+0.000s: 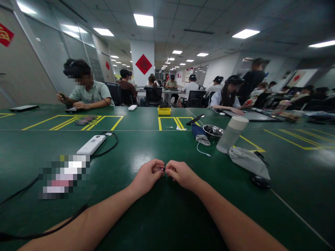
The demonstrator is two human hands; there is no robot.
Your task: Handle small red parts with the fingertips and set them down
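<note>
Over the green tabletop (125,223), my left hand (149,176) and my right hand (180,172) meet close together in front of me. The fingers of my left hand are curled around something small and dark, too small to name. My right hand is closed too, thumb against the fingers, right beside the left fingertips. Whatever it pinches, if anything, is hidden. A white power bank (91,144) marked 15, with a black cable, lies beyond my left forearm.
To the right stand a frosted bottle (231,136) and a metal bowl (213,131), near a grey pouch (248,162) and a black mouse (260,181). A yellow box (164,111) sits at the far edge. Other people work across the table at left and right.
</note>
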